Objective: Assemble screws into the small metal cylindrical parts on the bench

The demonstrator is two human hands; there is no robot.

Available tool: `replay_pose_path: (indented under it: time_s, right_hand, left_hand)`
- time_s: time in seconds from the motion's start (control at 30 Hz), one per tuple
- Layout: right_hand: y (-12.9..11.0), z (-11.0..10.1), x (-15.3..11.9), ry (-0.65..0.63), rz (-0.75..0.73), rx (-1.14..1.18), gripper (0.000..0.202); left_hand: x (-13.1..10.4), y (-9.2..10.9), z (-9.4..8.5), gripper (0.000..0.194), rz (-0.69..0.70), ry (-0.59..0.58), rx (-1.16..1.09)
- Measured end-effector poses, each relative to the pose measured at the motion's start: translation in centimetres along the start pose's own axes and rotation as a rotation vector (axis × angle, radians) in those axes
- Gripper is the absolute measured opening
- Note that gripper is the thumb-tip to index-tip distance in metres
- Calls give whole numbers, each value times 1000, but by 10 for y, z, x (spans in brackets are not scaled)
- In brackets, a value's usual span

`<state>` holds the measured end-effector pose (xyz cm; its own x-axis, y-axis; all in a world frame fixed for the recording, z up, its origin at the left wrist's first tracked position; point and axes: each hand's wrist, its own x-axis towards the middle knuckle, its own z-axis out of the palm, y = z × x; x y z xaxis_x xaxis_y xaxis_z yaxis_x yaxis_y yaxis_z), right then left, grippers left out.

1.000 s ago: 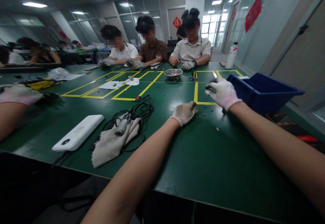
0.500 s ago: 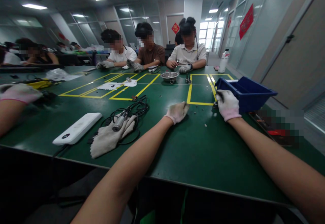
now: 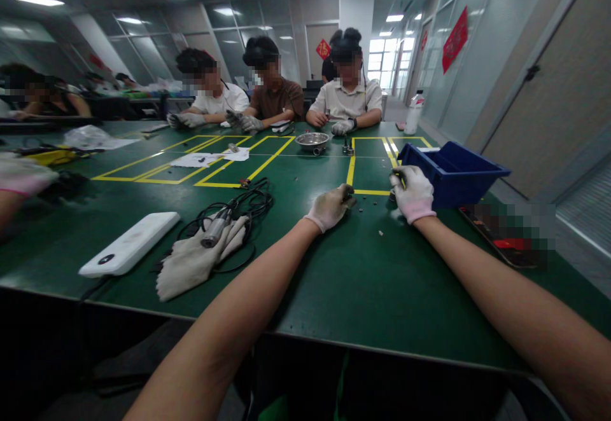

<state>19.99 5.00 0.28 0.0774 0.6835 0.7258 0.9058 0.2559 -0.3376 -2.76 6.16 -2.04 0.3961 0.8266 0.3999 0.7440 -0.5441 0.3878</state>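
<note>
My left hand (image 3: 333, 207), in a pale glove, is closed near the front of the yellow tape rectangle. Something dark shows at its fingertips, too small to name. My right hand (image 3: 414, 193), also gloved, is curled beside the blue bin (image 3: 470, 182). A small dark metal part (image 3: 392, 196) shows at its fingers, low against the green table (image 3: 372, 294). Between the hands lie several tiny dark pieces, and a small pale piece (image 3: 380, 233) rests nearer the front.
To the left are a grey cloth (image 3: 184, 271) under a metal tool (image 3: 216, 229), black cables, and a white power bank (image 3: 130, 244). A steel bowl (image 3: 312, 142) stands farther back. Three people sit opposite; another person's gloved hand (image 3: 23, 176) is at far left.
The view has shifted, so most things sit slightly farther left. My left hand has turned a little, and a dark bit now shows at its fingertips. My right hand remains near the bin.
</note>
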Motion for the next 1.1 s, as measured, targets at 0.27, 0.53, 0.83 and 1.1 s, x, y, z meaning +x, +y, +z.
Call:
replay_pose_path:
  time_s: [0.27, 0.53, 0.83, 1.1]
  right_hand:
    - [13, 3, 1, 78, 76, 38, 34]
    - [7, 1, 3, -69, 149, -19, 33]
    - [13, 10, 3, -139, 31, -4, 25]
    - [11, -2, 7, 118, 31, 16, 28]
  left_hand:
    - [1, 2, -2, 27, 129, 13, 0]
    - [1, 4, -4, 29, 138, -18, -48]
    - [-1, 9, -4, 33, 157, -20, 47]
    - [-1, 11, -2, 36, 146, 16, 109]
